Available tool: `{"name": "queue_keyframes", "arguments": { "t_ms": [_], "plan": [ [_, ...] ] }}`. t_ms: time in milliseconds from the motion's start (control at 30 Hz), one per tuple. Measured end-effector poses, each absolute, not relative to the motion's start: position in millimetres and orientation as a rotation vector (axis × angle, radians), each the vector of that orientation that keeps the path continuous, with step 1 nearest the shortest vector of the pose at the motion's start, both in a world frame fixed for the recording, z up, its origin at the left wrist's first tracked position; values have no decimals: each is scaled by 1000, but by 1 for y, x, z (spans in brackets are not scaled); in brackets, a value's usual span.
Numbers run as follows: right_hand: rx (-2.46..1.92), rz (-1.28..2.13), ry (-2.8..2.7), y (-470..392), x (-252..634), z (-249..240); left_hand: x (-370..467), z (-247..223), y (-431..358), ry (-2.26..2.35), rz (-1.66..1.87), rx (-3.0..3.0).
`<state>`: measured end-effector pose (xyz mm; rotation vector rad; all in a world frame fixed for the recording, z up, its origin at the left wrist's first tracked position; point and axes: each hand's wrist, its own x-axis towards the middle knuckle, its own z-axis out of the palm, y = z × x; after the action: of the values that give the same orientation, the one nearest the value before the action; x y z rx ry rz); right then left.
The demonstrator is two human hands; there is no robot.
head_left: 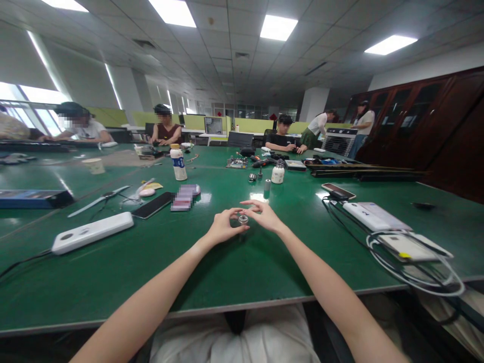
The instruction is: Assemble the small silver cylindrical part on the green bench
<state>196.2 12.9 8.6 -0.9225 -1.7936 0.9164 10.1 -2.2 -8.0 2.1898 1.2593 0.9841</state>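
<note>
Half-open hands (pixel 243 222) around metal part (pixel 243 220)

White-blue bottle (pixel 179 162) upright on green table (pixel 287 272); paper cup (pixel 94 169) farther left.

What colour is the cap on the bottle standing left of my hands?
Orange-tan, in the head view.

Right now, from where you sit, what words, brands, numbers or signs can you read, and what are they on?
None can be read with certainty.
Bottle with a blue label: lettering too blurred.
Small white bottle: marks too small.
White device on the right: a dark mark, perhaps a digit; too blurred to say.
Blue box: no legible print.
</note>
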Motion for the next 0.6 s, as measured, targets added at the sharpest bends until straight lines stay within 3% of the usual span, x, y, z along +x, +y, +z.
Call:
{"name": "queue_keyframes", "arguments": {
  "t_ms": [200, 600],
  "plan": [
    [-1107, 679, -1681, 15, 203, 11, 9, -10, 1, 1278, 951, 2190],
    [-957, 661, -1668, 28, 206, -3, 9, -8, -1, 1292, 921, 2246]
  ]
}}
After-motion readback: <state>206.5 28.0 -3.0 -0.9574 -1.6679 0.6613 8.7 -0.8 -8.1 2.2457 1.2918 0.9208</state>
